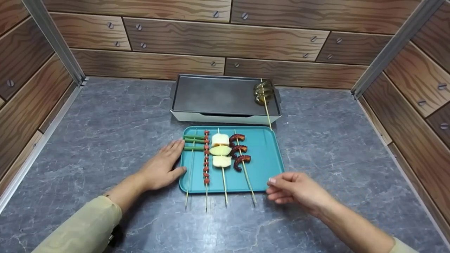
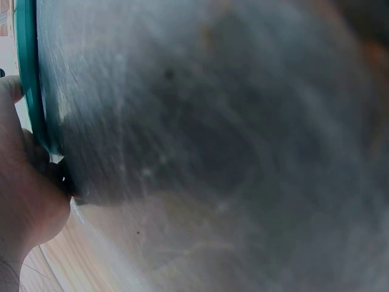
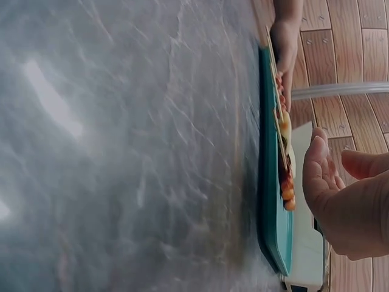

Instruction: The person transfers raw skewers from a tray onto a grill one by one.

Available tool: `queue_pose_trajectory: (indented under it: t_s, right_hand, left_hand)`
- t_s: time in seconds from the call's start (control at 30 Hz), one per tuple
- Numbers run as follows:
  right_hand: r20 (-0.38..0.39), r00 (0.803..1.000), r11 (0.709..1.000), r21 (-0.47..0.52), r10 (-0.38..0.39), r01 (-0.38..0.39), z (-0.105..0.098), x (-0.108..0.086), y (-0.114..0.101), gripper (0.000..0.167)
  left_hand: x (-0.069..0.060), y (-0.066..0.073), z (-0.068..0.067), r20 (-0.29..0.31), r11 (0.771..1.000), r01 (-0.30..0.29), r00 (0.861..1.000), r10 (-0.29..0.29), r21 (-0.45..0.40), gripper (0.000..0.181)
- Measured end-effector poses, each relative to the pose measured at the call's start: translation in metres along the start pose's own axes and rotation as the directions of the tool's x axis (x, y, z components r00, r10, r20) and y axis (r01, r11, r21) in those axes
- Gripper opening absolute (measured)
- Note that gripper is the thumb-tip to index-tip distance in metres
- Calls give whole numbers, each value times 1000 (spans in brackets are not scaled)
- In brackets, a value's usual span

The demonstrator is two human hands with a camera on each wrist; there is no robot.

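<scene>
A teal tray (image 1: 260,151) bears several skewers side by side. From left to right they carry green stalks (image 1: 194,140), small red pieces (image 1: 206,165), pale slices (image 1: 221,161) and dark red tentacle pieces (image 1: 242,159). My left hand (image 1: 160,168) lies at the tray's left edge, fingers extended and thumb apart; in the left wrist view it touches the teal rim (image 2: 27,73). Just off the tray's near right corner hovers my right hand (image 1: 299,191), fingers loosely bent around nothing. The right wrist view shows its thumb (image 3: 358,163) apart from the fingers.
Behind the tray stands a light-coloured electric griddle (image 1: 214,95) with a dark plate. A skewer of glossy dark green pieces (image 1: 263,92) lies at its right end, its stick reaching over the tray's far edge. Wood-patterned walls (image 1: 175,35) enclose the grey marbled table (image 1: 123,112).
</scene>
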State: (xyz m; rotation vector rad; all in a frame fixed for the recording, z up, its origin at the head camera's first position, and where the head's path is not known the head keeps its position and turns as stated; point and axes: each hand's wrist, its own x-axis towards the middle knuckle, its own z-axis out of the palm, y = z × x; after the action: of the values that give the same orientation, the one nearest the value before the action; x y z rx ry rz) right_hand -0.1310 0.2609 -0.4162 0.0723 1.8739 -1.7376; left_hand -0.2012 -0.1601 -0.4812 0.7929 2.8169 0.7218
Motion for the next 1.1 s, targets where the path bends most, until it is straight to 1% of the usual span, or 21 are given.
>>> queue_pose_trajectory:
  t_s: [0.13,0.33,0.47,0.77,1.1]
  right_hand:
    - [15,1000,1000,-6,8,-8,4,-2,6,24]
    - [15,1000,1000,0,19,-19,9,-7,15,23]
    - [11,999,999,10,31,-31,12,-8,19,26]
    - [9,997,997,2,73,-73,18,-6,26,29]
    - [20,993,993,28,116,-116,23,-3,28,33]
  left_hand:
    - [0,0,-1,2,1000,-1,1000,1,7,83]
    - [0,1,-1,3,1000,-5,1000,5,11,83]
    - [0,1,-2,4,1000,-4,1000,4,9,83]
    - [-1,1,-2,1,1000,4,1000,-4,5,83]
    - [-1,1,-1,-2,1000,-3,1000,3,4,83]
